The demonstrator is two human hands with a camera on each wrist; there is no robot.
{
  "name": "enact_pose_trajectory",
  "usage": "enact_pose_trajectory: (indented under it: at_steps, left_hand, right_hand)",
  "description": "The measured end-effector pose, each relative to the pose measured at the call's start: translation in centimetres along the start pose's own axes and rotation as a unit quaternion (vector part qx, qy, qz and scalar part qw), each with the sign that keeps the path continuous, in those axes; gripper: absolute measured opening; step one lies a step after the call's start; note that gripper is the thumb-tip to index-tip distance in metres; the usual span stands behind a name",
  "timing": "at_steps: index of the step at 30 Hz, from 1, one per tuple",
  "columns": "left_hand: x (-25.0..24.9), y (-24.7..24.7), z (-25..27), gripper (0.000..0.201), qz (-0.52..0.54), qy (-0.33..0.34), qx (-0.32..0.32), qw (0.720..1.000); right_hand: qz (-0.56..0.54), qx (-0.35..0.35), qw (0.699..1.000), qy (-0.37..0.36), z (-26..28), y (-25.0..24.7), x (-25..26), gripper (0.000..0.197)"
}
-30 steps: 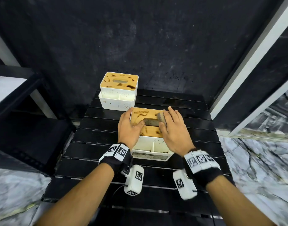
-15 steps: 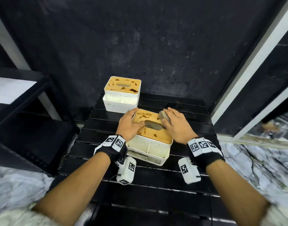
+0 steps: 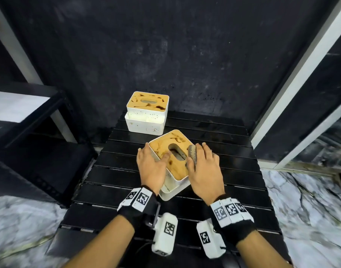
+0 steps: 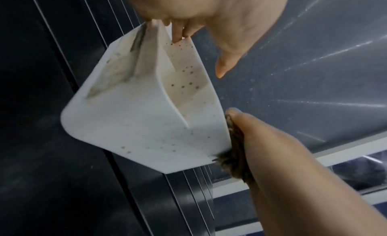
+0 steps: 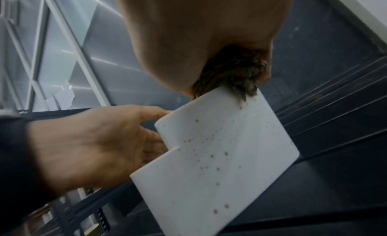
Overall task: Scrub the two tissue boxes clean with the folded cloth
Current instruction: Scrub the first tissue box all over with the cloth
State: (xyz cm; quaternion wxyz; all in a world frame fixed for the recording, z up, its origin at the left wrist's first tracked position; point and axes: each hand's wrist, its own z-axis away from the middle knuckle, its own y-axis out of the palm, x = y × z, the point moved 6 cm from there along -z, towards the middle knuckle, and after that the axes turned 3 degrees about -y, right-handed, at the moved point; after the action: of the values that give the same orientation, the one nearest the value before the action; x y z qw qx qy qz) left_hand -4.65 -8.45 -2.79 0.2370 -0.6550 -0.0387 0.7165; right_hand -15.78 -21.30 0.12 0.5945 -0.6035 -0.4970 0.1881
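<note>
The near tissue box [image 3: 175,167], white with a stained tan lid, sits turned cornerwise on the black slatted table [image 3: 220,136]. My left hand [image 3: 150,167] grips its left side, thumb on the lid. My right hand [image 3: 204,171] holds the folded grey-brown cloth [image 3: 192,156] against the box's right edge. In the left wrist view the cloth [image 4: 234,153] is pinned between my right hand [image 4: 282,165] and the speckled box wall [image 4: 146,120]. The right wrist view shows the cloth [image 5: 232,71] at the box's [image 5: 220,157] top edge. The far tissue box [image 3: 146,115], also stained, stands untouched at the back.
A dark wall rises right behind the table. A black shelf unit [image 3: 30,117] stands to the left, a white frame post [image 3: 301,74] to the right. Marble floor [image 3: 310,209] surrounds the table. Bare slats lie right of and in front of the near box.
The near box has turned from roughly square-on to cornerwise. The cloth has slid from the lid near the slot to the box's right edge. The left hand kept its hold.
</note>
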Motion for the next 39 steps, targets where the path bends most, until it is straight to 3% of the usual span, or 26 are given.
enact_pose_trajectory:
  at_steps: [8,14,21,24,26,30,33,36,39]
  left_hand:
    - [-0.3,0.5,-3.8,0.088,-0.047,0.039,0.039,0.997]
    - [0.0,0.7,-4.9,0.089,-0.058,0.057,0.051,0.995]
    - [0.7,0.9,-5.2,0.101,-0.042,0.071,0.053,0.995]
    - [0.9,1.1,-5.4,0.103,-0.048,0.078,0.052,0.994]
    - [0.9,1.2,-5.4,0.103,-0.05,0.081,0.053,0.994]
    - [0.6,1.1,-5.2,0.095,-0.03,0.087,0.05,0.994]
    - [0.7,1.2,-5.1,0.088,-0.015,0.083,0.054,0.995]
    - [0.8,1.3,-5.2,0.09,-0.022,0.091,0.064,0.994]
    - [0.4,1.2,-5.0,0.09,-0.027,0.103,0.067,0.992]
  right_hand:
    - [0.017,0.04,0.99,-0.133,1.2,-0.6,2.3,0.062]
    - [0.014,0.071,0.989,-0.131,1.1,-0.5,2.7,0.069]
    - [0.048,0.124,0.984,-0.117,-8.3,3.8,0.7,0.074]
    - [0.048,0.124,0.984,-0.114,-10.6,4.2,0.8,0.063]
    - [0.03,0.115,0.984,-0.132,-9.4,3.4,1.0,0.058]
    - [0.008,0.092,0.981,-0.17,-3.1,1.2,1.4,0.068]
    - [-0.014,0.102,0.984,-0.144,0.6,0.5,0.9,0.066]
    - [0.0,0.105,0.982,-0.156,-0.3,0.5,1.1,0.064]
    - [0.029,0.105,0.979,-0.173,-5.0,1.5,1.3,0.068]
